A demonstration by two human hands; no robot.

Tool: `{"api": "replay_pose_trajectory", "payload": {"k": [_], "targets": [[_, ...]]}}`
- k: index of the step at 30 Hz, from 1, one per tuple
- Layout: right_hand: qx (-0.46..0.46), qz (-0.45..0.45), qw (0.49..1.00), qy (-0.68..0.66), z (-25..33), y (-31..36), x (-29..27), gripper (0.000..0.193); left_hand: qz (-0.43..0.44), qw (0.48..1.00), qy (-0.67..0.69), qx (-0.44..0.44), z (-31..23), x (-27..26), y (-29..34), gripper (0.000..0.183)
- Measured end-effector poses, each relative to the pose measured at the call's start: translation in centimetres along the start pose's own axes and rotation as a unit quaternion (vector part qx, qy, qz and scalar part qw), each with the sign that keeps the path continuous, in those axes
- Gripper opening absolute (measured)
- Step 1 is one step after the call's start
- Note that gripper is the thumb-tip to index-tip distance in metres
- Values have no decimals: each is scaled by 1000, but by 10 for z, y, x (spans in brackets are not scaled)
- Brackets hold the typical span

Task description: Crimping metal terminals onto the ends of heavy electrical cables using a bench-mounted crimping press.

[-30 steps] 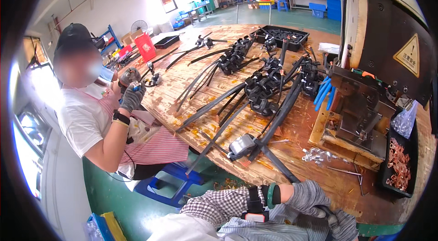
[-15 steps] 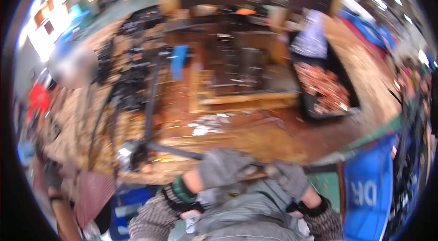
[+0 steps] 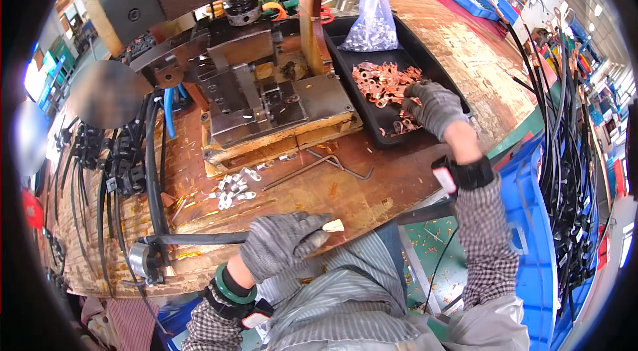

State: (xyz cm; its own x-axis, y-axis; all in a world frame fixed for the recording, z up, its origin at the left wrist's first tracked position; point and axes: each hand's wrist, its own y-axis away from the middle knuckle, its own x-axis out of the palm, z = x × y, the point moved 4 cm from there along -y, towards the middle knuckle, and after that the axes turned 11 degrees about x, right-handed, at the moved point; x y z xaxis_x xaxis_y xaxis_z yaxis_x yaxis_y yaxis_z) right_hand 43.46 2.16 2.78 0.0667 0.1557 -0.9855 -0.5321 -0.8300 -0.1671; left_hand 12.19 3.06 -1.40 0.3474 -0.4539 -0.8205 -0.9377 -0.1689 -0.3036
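My left hand (image 3: 282, 244), in a grey knit glove, is closed around a thick black cable (image 3: 203, 238) at the table's front edge. The cable's pale stripped end (image 3: 333, 225) sticks out past the fingers to the right. My right hand (image 3: 433, 109), gloved likewise, reaches into a black tray (image 3: 458, 93) at the right. Its bent fingers touch the pile of copper cable lugs (image 3: 382, 82); whatever is between the fingertips is hidden. A clear bag of silvery lugs (image 3: 373, 22) stands at the tray's far end.
A heavy metal press (image 3: 266, 95) on a wooden base fills the table's middle. In front lie loose silvery lugs (image 3: 234, 186) and hex keys (image 3: 319, 166). Black cables with connectors (image 3: 119, 158) cover the left side. Blue bins (image 3: 531, 231) and hanging black cables (image 3: 565, 125) are at right.
My right hand has left its place beside the left hand and moved right and forward into the tray. My left hand still grips the cable. The view has turned and sharpened.
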Motion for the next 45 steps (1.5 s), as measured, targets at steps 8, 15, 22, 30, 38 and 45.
{"api": "replay_pose_trajectory", "payload": {"k": [8,15,22,30,38,45], "targets": [[-37,10,993,110,5,-28,38,25,-24,999,-31,33,-1,8,-10,17],[13,-1,999,-38,-7,-31,47,20,78,983,-158,54,-7,19,-8,36],[-24,-68,996,42,7,-33,38,22,44,999,-21,13,-5,14,-5,42],[-70,-48,996,22,6,-44,53,21,-12,999,51,6,3,8,6,32],[97,-20,923,-372,-59,-73,87,17,5,997,-34,70,-5,10,0,25],[64,-63,982,-166,-49,-69,73,28,-71,994,-46,71,-9,8,0,25]]}}
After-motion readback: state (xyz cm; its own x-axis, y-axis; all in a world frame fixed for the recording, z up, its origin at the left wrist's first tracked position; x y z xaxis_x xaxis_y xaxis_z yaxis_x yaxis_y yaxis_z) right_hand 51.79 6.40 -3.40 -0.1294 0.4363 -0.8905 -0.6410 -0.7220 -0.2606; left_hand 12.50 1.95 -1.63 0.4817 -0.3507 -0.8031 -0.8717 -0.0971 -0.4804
